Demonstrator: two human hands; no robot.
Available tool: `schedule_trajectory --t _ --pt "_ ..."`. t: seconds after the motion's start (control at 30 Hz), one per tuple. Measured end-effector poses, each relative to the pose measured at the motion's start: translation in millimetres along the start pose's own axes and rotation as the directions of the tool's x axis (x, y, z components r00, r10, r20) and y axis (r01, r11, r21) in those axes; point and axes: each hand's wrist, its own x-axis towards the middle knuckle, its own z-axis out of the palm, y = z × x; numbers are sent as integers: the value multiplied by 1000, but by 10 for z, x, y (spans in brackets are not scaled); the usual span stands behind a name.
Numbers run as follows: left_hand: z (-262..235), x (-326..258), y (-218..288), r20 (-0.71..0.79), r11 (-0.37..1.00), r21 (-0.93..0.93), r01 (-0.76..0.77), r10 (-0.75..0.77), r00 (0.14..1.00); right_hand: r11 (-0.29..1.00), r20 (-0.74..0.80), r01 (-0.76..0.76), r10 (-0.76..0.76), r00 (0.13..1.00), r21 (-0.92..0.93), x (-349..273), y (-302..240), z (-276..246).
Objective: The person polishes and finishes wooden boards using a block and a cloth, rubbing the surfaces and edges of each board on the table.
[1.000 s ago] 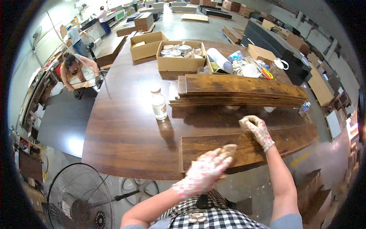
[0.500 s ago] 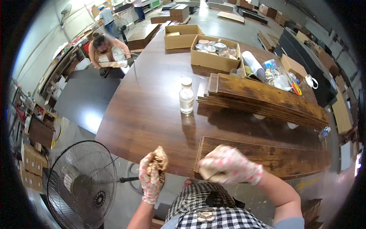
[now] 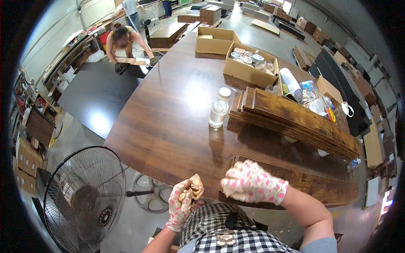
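Observation:
My left hand (image 3: 179,207), in a white glove with pink spots, is closed around a crumpled tan cloth (image 3: 196,186) just off the table's near edge. My right hand (image 3: 254,184), gloved alike, hovers over or rests on the left end of a few dark wood-grain boards (image 3: 308,180) lying along that edge; I cannot tell if it touches them. Its fingers are curled in, and whatever they hold is hidden beneath. A clear bottle with a white cap (image 3: 219,110) stands upright beyond, next to a taller stack of similar boards (image 3: 299,114).
A brown table (image 3: 168,143) spreads ahead. On it are an open carton (image 3: 217,41), a carton of tape rolls (image 3: 249,72) and a box of bottles and oddments (image 3: 306,93). A black fan (image 3: 86,198) stands at left. Another person (image 3: 122,40) works over a dark panel (image 3: 99,95).
My view has shifted slightly. My left hand has moved right, toward my body, still gripping the cloth. The right hand has turned knuckles-up near the boards' left end.

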Motion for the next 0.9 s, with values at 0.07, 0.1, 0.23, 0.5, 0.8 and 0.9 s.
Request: schedule_trajectory --t 0.07,0.1,0.23,0.5,0.8,0.9 --pt "54 25 116 25 1000 -14 0 1 1000 996 -98 -63 56 994 -69 -13 255 -35" --pt "65 29 127 43 998 -65 18 -15 999 994 -122 -97 90 988 -56 9 376 -86" --pt "62 124 68 102 992 62 -113 106 989 938 -263 -308 261 929 -159 26 920 -179" --pt "214 309 179 169 963 87 -253 236 957 906 -333 -376 421 844 194 -308 630 -7" --pt "413 440 259 232 964 14 -267 256 938 888 -359 -439 458 813 138 -253 411 -60" --pt "446 513 348 268 960 10 -280 267 926 910 -435 -386 411 801 149 -300 424 42"
